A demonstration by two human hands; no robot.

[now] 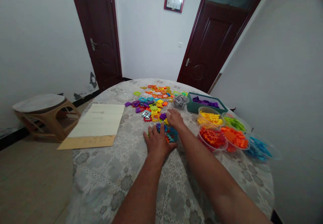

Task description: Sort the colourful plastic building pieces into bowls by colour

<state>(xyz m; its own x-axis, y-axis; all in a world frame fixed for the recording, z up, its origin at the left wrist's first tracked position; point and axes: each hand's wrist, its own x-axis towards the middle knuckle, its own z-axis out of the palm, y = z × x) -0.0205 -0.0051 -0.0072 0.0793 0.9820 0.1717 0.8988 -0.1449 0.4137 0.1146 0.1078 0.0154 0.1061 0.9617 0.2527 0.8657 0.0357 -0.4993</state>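
My left hand (156, 145) rests palm down on the table with its fingers spread over a small group of interlocking plastic building pieces. Blue pieces (172, 135) show to the right of its fingers. Just beyond, my right hand (175, 119) is closed, its fingertips down among the pieces. A purple piece (163, 116) and a yellow piece lie right at those fingertips; what is between the fingers is hidden. Farther off spreads a loose pile of mixed pieces in purple (128, 104), yellow, red, light blue and orange (153, 92).
To the right stand clear tubs of yellow (209, 118), red (213, 136), orange (234, 138), green (234, 123) and blue pieces (258, 148). A green box (193, 108) holds purple pieces; a tub holds grey ones (181, 100). Paper (97, 119) lies left. A stool (47, 116) stands beyond.
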